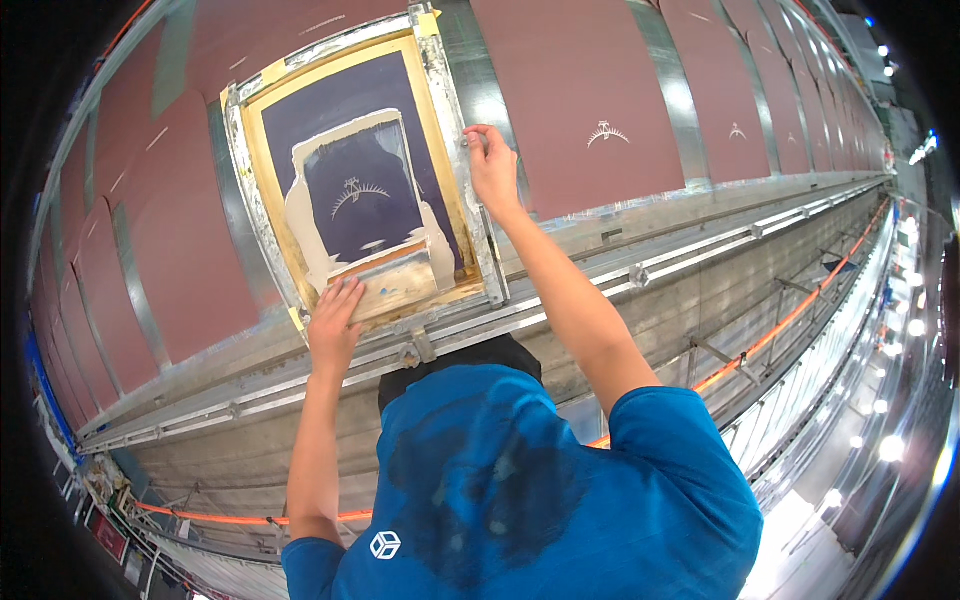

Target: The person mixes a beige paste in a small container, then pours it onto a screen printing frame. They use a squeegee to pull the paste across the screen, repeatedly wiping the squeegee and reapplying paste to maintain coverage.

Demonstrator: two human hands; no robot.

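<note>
A screen-printing frame (436,90) with metal rails and a yellowish inner border lies over a maroon fabric panel. Its mesh is dark purple, and a pale pattern of lines (360,200) shows in the middle, ringed by smeared whitish ink (302,215). A wide squeegee (385,287) rests across the near end of the mesh. My left hand (337,322) is closed on the squeegee's left end, fingers bent over it. Against the frame's right rail, my right hand (493,170) has its thumb and fingers drawn together on the edge; part of that grip is hidden.
More maroon panels (590,90) run along the long table on both sides, some at right bearing a pale print (608,134). A metal rail (690,254) with clamps follows the table's near edge. Beyond it runs an orange cord or pipe (760,346).
</note>
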